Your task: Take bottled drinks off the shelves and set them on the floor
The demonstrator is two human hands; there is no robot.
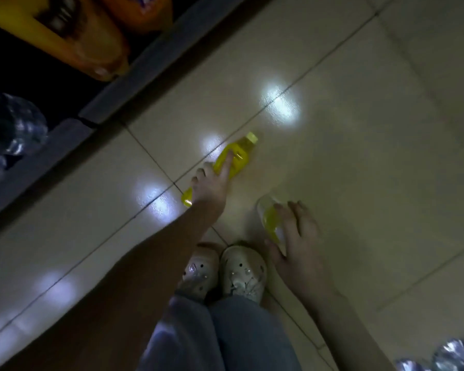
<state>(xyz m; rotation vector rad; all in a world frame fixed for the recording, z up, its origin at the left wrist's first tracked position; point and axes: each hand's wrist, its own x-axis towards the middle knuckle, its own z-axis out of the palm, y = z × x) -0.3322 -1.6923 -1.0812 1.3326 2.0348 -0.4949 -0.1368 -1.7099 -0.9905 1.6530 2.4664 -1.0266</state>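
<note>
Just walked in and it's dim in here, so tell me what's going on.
A person bends over the tiled floor beside a shelf. The left-hand grip holds a yellow-capped bottle low over the floor, almost lying flat; the right-hand grip holds a second yellow bottle near the person's shoes. Whether either touches the floor is unclear. Larger bottles sit on the shelf.

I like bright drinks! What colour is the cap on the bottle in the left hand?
Yellow, like its bottle; the head view shows the cap best.
</note>
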